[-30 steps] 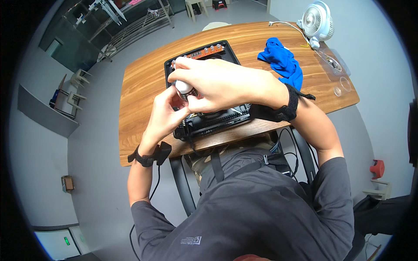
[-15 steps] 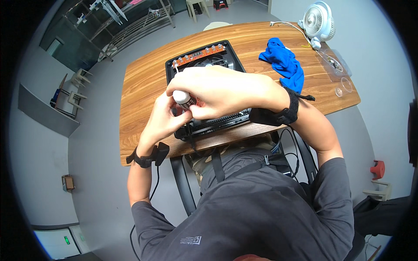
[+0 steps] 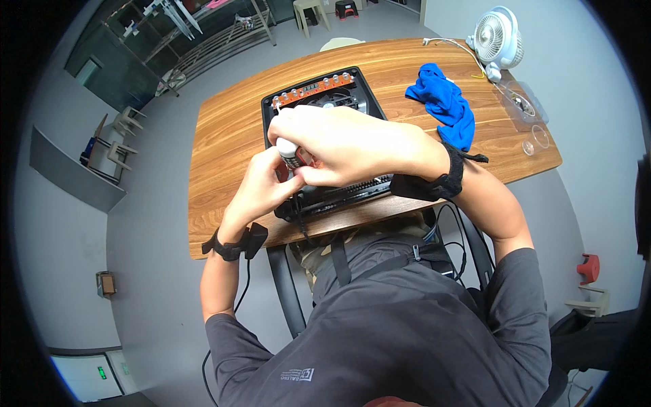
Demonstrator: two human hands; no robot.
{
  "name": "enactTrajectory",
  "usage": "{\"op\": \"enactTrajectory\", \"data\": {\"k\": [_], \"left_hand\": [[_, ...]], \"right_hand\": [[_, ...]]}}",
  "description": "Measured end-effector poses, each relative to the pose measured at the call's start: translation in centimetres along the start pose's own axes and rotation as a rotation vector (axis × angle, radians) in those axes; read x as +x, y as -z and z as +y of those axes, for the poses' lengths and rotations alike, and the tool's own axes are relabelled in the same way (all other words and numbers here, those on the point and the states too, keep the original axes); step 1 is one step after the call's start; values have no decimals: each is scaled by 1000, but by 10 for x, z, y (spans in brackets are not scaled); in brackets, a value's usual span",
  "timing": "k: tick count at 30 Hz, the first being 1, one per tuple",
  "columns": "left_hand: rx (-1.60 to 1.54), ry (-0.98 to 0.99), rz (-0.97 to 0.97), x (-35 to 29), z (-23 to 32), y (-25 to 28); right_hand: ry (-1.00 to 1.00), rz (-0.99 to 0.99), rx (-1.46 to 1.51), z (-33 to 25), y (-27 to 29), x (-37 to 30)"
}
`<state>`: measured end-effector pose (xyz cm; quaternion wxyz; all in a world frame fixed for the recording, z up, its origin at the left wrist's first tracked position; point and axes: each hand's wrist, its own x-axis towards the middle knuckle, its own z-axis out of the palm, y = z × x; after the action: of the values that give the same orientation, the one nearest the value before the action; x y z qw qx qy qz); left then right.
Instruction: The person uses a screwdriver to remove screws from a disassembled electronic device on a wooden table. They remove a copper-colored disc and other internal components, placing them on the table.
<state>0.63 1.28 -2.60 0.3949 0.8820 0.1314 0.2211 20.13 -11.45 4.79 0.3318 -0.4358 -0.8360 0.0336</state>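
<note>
A small bottle with a white end and a red and dark body is held tilted over an opened black appliance casing. My right hand wraps it from above, its fingers mostly hidden behind the bottle. Around the bottle's near left side curls my left hand, the two thumbs meeting just below it. A thin pale tip pokes out beyond my right fingers, beside the left end of an orange circuit board; I cannot tell whether it belongs to the bottle. The hands cover much of the casing's inside.
The casing stands on a wooden table. To its right lies a crumpled blue cloth. A white fan stands at the far right corner, near a clear plastic tray with small parts. Black cables hang by the near edge.
The view has shifted slightly, so the table and casing sit a little lower in it. Both hands stay closed round the bottle, almost unmoved over the casing.
</note>
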Motion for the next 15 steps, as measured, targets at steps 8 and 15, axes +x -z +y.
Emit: {"op": "enactTrajectory", "data": {"k": [8, 15], "left_hand": [[4, 32, 80, 4, 12, -7], [43, 4, -10, -1, 13, -1]], "right_hand": [[-69, -79, 155, 0, -6, 5], [-75, -75, 125, -5, -3, -1]]}}
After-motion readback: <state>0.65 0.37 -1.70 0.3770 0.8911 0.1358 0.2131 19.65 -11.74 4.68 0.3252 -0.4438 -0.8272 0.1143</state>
